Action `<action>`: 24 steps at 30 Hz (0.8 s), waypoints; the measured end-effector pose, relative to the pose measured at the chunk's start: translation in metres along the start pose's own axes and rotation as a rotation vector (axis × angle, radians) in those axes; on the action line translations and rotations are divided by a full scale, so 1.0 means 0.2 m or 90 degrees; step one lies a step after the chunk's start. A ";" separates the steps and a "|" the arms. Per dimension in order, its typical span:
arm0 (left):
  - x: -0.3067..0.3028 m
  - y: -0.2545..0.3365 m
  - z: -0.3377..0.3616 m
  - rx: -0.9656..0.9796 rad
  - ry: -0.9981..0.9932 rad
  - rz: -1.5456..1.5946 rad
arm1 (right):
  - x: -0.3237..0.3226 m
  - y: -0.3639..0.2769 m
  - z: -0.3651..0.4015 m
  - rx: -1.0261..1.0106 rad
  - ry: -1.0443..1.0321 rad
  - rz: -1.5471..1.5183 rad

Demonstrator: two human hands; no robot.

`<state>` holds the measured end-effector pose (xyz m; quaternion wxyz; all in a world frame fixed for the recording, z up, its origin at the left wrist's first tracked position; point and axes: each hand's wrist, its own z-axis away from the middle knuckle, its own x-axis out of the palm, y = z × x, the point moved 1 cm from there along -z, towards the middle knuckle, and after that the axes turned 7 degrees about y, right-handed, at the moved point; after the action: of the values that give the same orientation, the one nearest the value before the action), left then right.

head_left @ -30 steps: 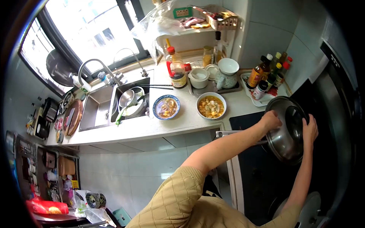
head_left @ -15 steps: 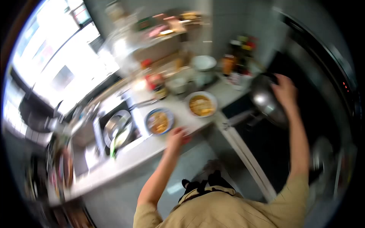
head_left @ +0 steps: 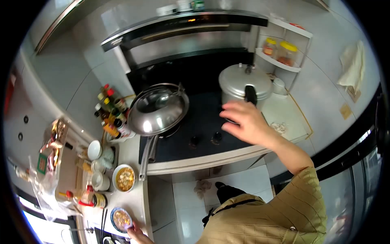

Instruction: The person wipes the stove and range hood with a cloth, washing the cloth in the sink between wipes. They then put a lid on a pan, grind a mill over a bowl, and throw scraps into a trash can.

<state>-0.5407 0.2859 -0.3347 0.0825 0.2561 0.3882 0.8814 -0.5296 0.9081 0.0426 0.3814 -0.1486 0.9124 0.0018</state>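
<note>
My right hand (head_left: 247, 124), fingers apart and nothing in it, is held over the black stove in front of a silver pressure cooker (head_left: 245, 80) with a black handle. Down at the lower left, my left hand (head_left: 138, 234) pinches the rim of a blue-rimmed bowl (head_left: 121, 220) of food on the counter; part of this hand is cut off by the frame. A wok (head_left: 147, 152) with a long metal handle stands on the left burner. Its shiny domed lid (head_left: 158, 109) is on it. Beside the stove sits a white bowl (head_left: 124, 179) of yellowish soup-like food.
Several sauce bottles (head_left: 111, 110) crowd the corner left of the wok. Cups and small bowls (head_left: 99, 162) line the back of the left counter, near chopsticks (head_left: 103, 219). A corner shelf (head_left: 280, 63) with yellow-lidded jars is at the right, and a cloth (head_left: 352, 65) hangs on the wall.
The view has swung right toward the stove. My right hand has left the wok lid and is now in front of the pressure cooker. My left hand has come to the blue-rimmed bowl's rim.
</note>
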 end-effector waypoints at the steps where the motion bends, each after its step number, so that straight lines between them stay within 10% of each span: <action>1: 0.02 0.00 0.05 0.022 0.019 0.009 | -0.05 0.13 0.03 0.084 0.038 -0.023; 9: 0.04 -0.11 0.51 0.065 0.106 -0.039 | 0.07 1.50 0.61 0.722 0.384 -0.194; 18: 0.06 -0.78 1.17 -0.093 -0.008 -0.122 | 0.34 2.76 0.76 0.674 0.062 0.272; 20: 0.34 -0.96 1.45 -0.176 0.139 -0.136 | 0.37 2.90 0.70 0.632 -0.037 0.344; 24: 0.64 -1.16 1.85 -0.144 -0.061 -0.248 | 0.40 3.02 0.63 0.592 -0.129 0.336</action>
<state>-0.4717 0.7266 -0.2446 0.2973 0.2070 0.3244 0.8738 -0.6594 1.4794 -0.1687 0.4797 0.2712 0.7817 -0.2920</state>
